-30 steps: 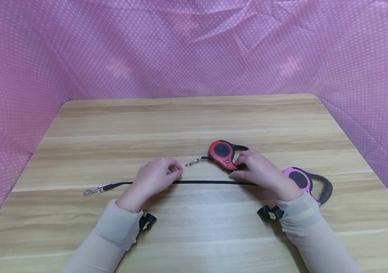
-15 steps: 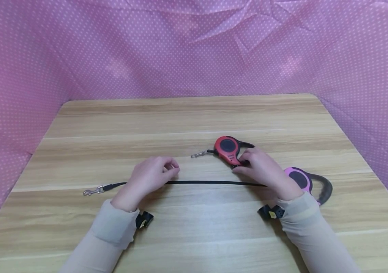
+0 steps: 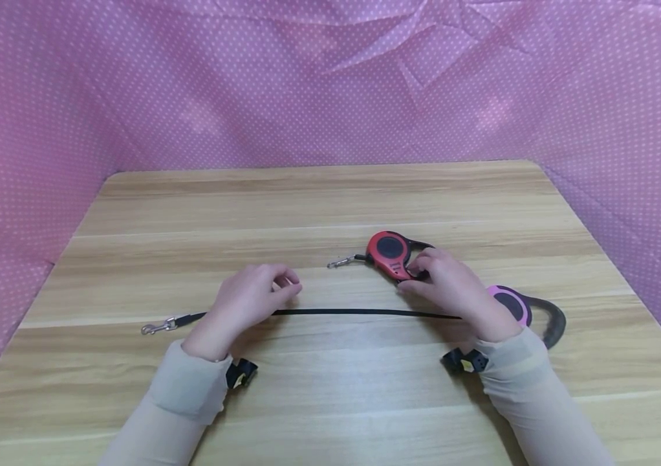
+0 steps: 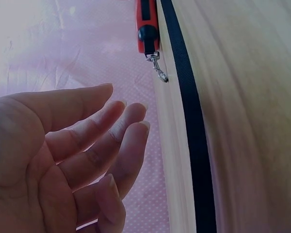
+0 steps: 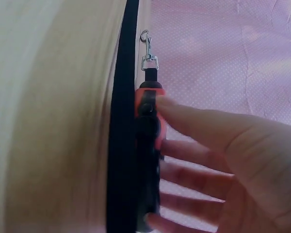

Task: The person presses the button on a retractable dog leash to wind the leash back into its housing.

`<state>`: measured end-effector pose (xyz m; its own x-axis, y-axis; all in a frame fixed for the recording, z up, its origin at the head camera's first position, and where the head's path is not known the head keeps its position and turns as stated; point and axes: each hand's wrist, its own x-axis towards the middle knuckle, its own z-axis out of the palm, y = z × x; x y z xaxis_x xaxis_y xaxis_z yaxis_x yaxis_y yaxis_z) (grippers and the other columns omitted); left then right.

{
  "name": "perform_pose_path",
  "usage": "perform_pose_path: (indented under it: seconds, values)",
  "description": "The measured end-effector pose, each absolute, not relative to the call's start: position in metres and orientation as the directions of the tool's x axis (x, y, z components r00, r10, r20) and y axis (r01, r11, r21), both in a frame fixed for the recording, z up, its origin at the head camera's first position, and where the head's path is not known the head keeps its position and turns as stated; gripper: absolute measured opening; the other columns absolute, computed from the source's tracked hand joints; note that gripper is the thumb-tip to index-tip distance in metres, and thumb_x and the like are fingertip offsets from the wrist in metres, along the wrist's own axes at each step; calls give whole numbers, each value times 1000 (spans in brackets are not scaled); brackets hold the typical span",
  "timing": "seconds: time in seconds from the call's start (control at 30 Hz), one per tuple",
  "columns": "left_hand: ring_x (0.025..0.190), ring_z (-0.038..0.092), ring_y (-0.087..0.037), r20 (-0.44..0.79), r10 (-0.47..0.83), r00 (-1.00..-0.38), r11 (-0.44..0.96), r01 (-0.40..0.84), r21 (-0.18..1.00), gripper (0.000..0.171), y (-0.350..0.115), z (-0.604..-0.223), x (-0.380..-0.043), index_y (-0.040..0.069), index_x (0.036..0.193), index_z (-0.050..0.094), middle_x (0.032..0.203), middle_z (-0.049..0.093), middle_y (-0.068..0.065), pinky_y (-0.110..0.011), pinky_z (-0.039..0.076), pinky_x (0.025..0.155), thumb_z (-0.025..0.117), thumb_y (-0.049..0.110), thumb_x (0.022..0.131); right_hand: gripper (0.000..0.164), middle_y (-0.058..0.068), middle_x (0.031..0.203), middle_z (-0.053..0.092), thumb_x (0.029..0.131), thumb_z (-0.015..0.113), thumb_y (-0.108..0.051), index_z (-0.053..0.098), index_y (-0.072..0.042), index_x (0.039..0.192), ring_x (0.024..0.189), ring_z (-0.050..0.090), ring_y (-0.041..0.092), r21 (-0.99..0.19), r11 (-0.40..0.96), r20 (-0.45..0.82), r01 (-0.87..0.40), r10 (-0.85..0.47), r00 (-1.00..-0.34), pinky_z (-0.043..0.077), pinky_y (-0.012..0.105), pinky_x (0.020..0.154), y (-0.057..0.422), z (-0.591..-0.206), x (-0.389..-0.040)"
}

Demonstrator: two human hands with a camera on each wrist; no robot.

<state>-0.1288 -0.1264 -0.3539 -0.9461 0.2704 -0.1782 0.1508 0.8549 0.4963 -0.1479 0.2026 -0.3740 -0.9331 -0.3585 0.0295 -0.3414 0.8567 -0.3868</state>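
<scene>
A red and black retractable dog leash (image 3: 390,246) lies on the wooden table, its metal clip (image 3: 340,262) pointing left. My right hand (image 3: 444,281) holds the leash by the lower part of its black handle; in the right wrist view the thumb lies along one side and the fingers (image 5: 194,177) along the handle. My left hand (image 3: 257,294) hovers over a black strap (image 3: 359,311), loosely curled with nothing in it. That strap runs to a pink retractable leash (image 3: 508,304), partly hidden behind my right wrist. At its left end is a metal clip (image 3: 158,326).
The black strap lies stretched across the table (image 3: 330,401) in front of the red leash. A pink dotted cloth (image 3: 330,84) hangs behind and along both sides of the table.
The red leash has shifted right and slightly away with my right hand, then nearly stopped. My left hand has drawn back a little to the left.
</scene>
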Motion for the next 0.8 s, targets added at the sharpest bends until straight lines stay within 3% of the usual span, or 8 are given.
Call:
perform_pose_path:
  seconds: [0.2,0.5,0.8]
  values:
    - [79,63,-13,-184,256,-949,852,132,506,20,-128,-351,-129,20,106,72,99,72,3,-31,46,68,62,36,97,28,10,101,70,89,74,-28,73,-5,104,87,63,25,-479,822,82,-309,-308,-948,52,43,78,203,-366,-144]
    - [73,64,-11,-171,235,-957,844,114,524,22,-132,-347,-129,20,108,71,101,72,2,-30,46,67,62,37,97,28,11,110,72,92,71,-28,73,-6,110,79,61,19,-507,816,58,-277,-288,-956,51,38,74,206,-358,-145]
    - [86,68,-16,-126,239,-963,845,142,516,25,-138,-342,-132,20,111,71,107,72,0,-35,50,71,61,38,97,24,9,105,73,91,72,-27,74,-7,104,82,59,22,-520,801,129,-296,-268,-955,46,33,70,209,-351,-144]
